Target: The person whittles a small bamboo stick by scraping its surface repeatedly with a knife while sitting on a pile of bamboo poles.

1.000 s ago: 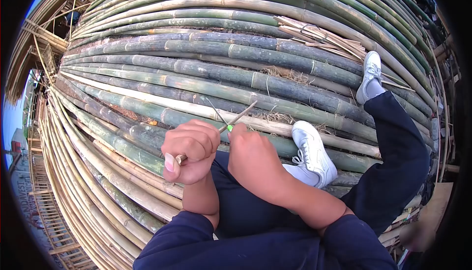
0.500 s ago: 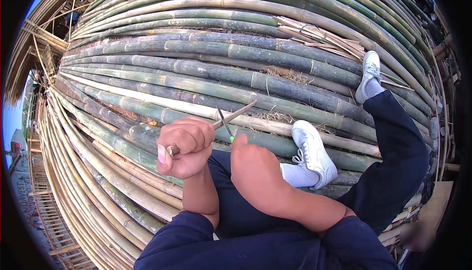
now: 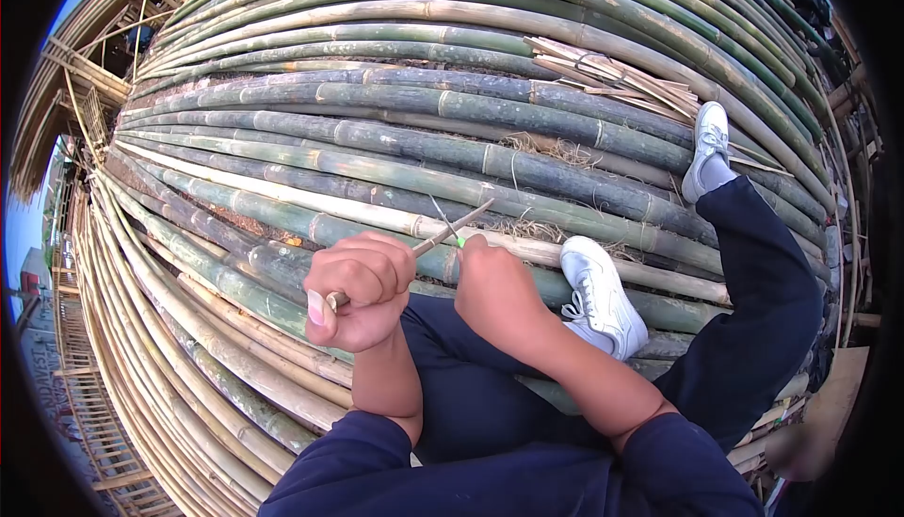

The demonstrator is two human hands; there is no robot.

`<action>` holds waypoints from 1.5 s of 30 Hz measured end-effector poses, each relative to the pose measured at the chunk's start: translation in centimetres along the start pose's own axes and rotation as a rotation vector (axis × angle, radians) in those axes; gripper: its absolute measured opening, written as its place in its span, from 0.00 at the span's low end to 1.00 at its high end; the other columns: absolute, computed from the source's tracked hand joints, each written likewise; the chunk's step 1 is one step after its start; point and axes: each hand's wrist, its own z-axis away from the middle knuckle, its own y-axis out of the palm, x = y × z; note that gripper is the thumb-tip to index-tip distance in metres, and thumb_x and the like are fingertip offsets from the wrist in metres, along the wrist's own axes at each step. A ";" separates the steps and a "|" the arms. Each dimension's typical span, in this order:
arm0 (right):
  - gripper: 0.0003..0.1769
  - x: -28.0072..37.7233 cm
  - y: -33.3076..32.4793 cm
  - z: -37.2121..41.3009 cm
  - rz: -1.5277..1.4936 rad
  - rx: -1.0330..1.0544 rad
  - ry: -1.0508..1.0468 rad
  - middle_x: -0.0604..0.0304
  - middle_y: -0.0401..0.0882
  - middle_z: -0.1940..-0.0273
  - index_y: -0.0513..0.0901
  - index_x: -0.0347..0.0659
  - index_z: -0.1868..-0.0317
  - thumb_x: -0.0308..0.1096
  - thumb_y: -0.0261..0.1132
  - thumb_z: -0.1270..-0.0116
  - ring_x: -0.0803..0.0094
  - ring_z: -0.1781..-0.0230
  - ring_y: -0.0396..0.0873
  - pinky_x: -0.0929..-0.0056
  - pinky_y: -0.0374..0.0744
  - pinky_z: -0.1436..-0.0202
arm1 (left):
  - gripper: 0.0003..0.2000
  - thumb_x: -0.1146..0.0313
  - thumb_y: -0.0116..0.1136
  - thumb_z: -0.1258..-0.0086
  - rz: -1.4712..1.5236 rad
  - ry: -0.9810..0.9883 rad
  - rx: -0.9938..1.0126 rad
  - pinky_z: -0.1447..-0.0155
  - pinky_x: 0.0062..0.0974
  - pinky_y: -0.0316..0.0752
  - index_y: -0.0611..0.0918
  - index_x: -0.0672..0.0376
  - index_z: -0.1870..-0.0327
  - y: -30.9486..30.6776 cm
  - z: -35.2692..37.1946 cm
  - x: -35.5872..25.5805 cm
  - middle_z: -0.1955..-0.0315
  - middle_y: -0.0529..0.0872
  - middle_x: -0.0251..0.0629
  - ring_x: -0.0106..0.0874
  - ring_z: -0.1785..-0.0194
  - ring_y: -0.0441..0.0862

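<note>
My left hand (image 3: 360, 289) is closed in a fist around a thin wooden stick (image 3: 476, 213). The butt of the stick pokes out beside my thumb, and its tapered tip points away to the upper right. In my right hand (image 3: 504, 289) is a small knife (image 3: 442, 213), its green handle mostly hidden by my fingers. The narrow blade crosses the stick near its pointed end. Both hands are raised in front of my dark-trousered lap, above the bamboo poles (image 3: 395, 164).
Long green and tan bamboo poles cover the ground. A tied bundle of split bamboo strips (image 3: 617, 74) lies on them, near my outstretched shoe (image 3: 708, 145). My other shoe (image 3: 603, 296) is just right of my hands. Bamboo framework (image 3: 89, 70) stands at far left.
My right hand and the knife have shifted slightly up and right, so the blade now crosses the stick closer to its tip. My left hand has barely moved.
</note>
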 end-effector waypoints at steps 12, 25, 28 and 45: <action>0.06 1.5 0.1 0.7 -0.069 0.079 0.102 0.34 0.81 0.74 0.72 0.27 0.62 0.24 0.56 0.34 0.41 0.70 0.85 0.50 0.84 0.67 | 0.28 0.49 0.45 0.26 0.031 0.001 -0.026 0.89 0.23 0.52 0.59 0.55 0.87 -1.2 -0.2 -0.3 0.94 0.57 0.28 0.23 0.93 0.54; 0.21 -4.2 0.3 -2.9 -0.353 0.111 0.170 0.46 0.77 0.77 0.77 0.30 0.66 0.41 0.52 0.22 0.55 0.80 0.77 0.55 0.76 0.70 | 0.28 0.50 0.43 0.25 0.020 0.006 0.053 0.89 0.22 0.53 0.59 0.55 0.87 -0.8 -0.4 -0.2 0.94 0.57 0.29 0.23 0.93 0.54; 0.22 -5.5 -0.1 -3.3 -0.708 0.319 0.352 0.62 0.68 0.82 0.75 0.36 0.68 0.46 0.54 0.22 0.71 0.84 0.67 0.67 0.69 0.78 | 0.28 0.50 0.44 0.24 0.040 -0.002 0.043 0.89 0.22 0.53 0.59 0.55 0.87 -0.9 -0.4 -0.2 0.94 0.58 0.29 0.23 0.93 0.54; 0.31 2.4 -1.2 0.5 -0.421 0.072 0.097 0.35 0.68 0.83 0.74 0.27 0.80 0.43 0.52 0.21 0.41 0.83 0.67 0.51 0.69 0.73 | 0.28 0.49 0.43 0.24 0.022 -0.004 0.041 0.88 0.22 0.52 0.59 0.55 0.87 -0.7 -0.2 -0.3 0.94 0.58 0.30 0.23 0.93 0.53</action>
